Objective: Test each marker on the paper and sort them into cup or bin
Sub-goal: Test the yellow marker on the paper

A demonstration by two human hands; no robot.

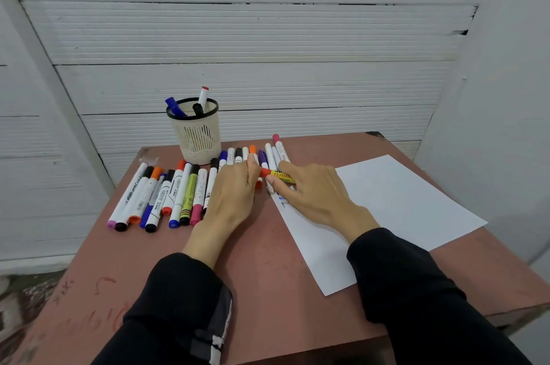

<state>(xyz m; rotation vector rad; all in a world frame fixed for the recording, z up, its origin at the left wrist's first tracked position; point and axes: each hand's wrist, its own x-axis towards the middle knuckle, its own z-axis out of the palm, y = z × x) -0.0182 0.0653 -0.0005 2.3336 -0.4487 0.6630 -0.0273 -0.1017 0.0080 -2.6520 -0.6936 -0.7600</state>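
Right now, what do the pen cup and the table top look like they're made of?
The pen cup looks like moulded plastic: cream slotted walls, glossy black rim. The table top looks like painted or laminated board, matt reddish-brown, scuffed and scribbled on; its core material can't be told.

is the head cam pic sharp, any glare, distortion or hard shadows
Head view: soft, even light, no glare on the paper; only faint shadows under the hands. Wide-angle bending shows in the slanting wall panels at the edges. The yellow marker label is partly readable; finer print on the row of markers stays blurry.
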